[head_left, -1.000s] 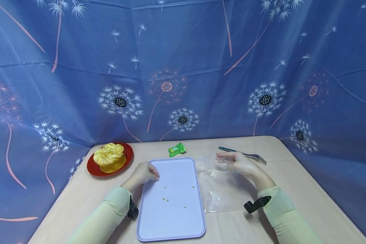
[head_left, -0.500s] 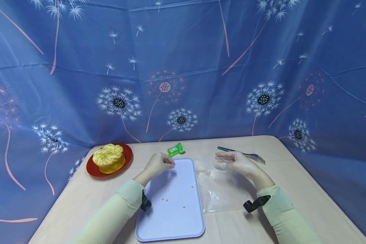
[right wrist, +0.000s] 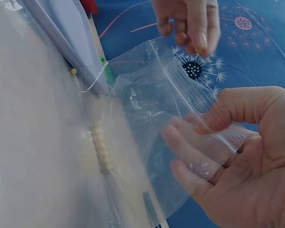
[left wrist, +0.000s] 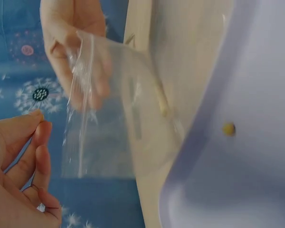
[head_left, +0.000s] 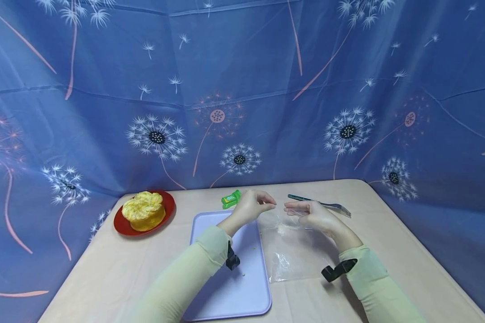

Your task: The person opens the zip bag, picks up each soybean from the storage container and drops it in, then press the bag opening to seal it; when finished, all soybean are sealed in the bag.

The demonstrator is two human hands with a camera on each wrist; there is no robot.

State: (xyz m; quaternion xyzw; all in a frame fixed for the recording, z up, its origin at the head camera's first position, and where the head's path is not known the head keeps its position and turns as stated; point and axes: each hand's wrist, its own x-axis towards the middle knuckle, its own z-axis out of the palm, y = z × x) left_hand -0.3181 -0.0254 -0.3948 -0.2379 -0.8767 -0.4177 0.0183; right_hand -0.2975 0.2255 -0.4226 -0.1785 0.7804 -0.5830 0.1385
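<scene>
My left hand (head_left: pixel 248 206) is raised beyond the tray's far right corner, close to the bag's mouth. Its thumb and forefinger pinch a small round yellow ball (right wrist: pixel 198 50). My right hand (head_left: pixel 323 222) holds a clear zip-top plastic bag (head_left: pixel 287 255) near its zip strip, thumb on one side and fingers behind the film. The bag's mouth is lifted while its lower part lies on the table. A row of pale yellow balls (right wrist: pixel 102 147) shows inside the bag. On the lilac tray (head_left: pixel 246 305) lie loose yellow balls (left wrist: pixel 229 128), some hidden by my left arm.
A red plate (head_left: pixel 119 224) with a yellow bread-like cake (head_left: pixel 144 211) stands at the back left. A green wrapped packet (head_left: pixel 230 199) lies behind the tray. Behind my right hand is a fork (head_left: pixel 335 206). A blue dandelion-print curtain (head_left: pixel 242 89) hangs behind the table.
My left hand has moved right and away from me, from the tray's left edge across to the bag's mouth. My right hand and the bag have stayed in place.
</scene>
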